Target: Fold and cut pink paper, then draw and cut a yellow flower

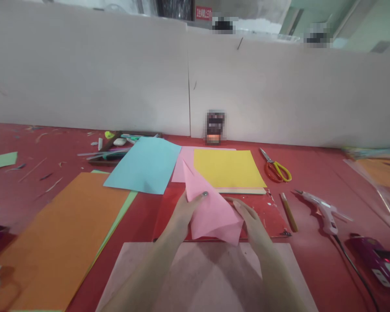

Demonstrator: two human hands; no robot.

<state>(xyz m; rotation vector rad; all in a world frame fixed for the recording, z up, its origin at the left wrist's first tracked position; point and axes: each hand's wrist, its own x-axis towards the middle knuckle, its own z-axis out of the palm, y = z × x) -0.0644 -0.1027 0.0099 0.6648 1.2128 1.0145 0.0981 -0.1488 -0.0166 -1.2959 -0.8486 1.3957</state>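
Both my hands hold a folded sheet of pink paper [211,212] above a red board [263,212]. A pointed corner of the paper rises at its upper left. My left hand [186,210] grips the left edge, thumb lying across the front and the other fingers hidden behind. At the right corner, my right hand [248,214] has its fingers bent around the edge, partly behind the paper. Just beyond lie a yellow sheet [229,167] and a paler pink sheet [178,171]. A light blue sheet [146,164] rests to their left.
Orange paper [65,221] covers the left side, over green sheets. Scissors [276,167], a brown stick-like tool [289,212] and a glue gun [321,210] with a cord lie right. A purple device [380,260] sits at lower right. White panels [117,73] stand behind.
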